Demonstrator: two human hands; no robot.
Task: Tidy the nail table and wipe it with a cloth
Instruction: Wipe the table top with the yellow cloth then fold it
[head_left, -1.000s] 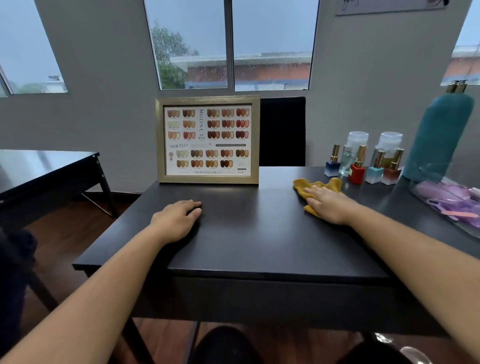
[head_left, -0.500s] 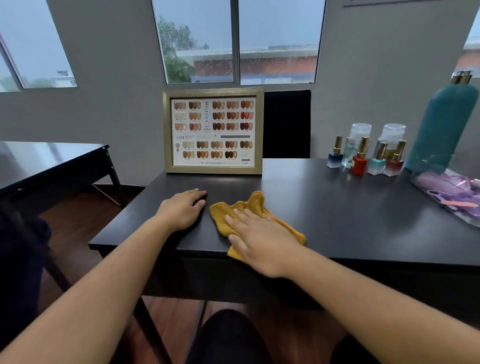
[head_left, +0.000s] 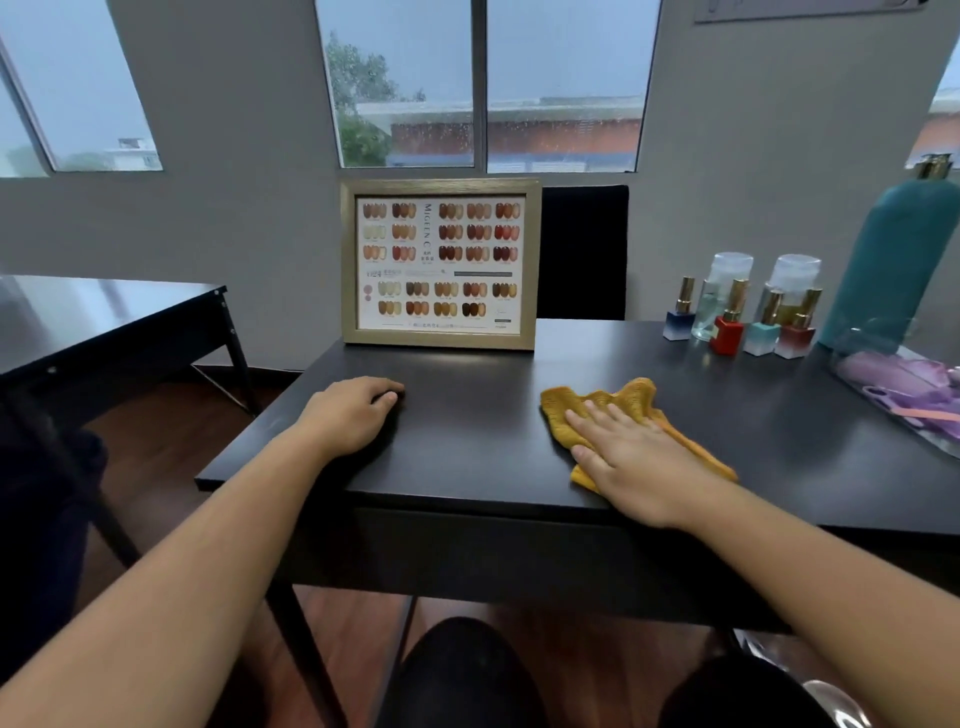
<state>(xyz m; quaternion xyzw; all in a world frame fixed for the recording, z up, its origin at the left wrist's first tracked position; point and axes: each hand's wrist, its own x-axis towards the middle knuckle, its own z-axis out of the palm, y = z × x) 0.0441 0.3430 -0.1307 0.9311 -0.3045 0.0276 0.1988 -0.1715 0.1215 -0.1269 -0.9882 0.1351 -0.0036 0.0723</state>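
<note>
Head view: your one camera looks down over both forearms onto the dark table (head_left: 478, 441).
Your right hand (head_left: 631, 457): it lies flat on the yellow cloth (head_left: 621, 397), palm down, with the fingers straight and a little spread. It presses and grips nothing.
Yellow cloth: it sits crumpled on the table top, right of centre and near the front edge. A frilled edge shows past your fingertips and a corner trails out beside your wrist.
Your left hand (head_left: 349, 415): it rests on the table left of centre, knuckles up, with the fingers loosely curled under. It holds nothing and is well apart from the cloth.
Framed colour chart (head_left: 440, 264): it stands upright at the back of the table, with rows of nail swatches facing you.
Polish bottles (head_left: 727, 332): four small gold-capped bottles stand in a row at back right: blue, red, pale teal and dark red.
Clear bottles (head_left: 724, 280): two stand just behind the polish row.
Teal bottle (head_left: 893, 270): tall with a gold top, it stands at far right beside the polish row.
Clear pouch (head_left: 904, 395): it lies at the right edge with purple tools inside, too blurred to name.
Black chair back (head_left: 582, 254): it is behind the table, right of the chart.
Second table (head_left: 104, 317): it is dark and stands off to your left, apart from this one.
</note>
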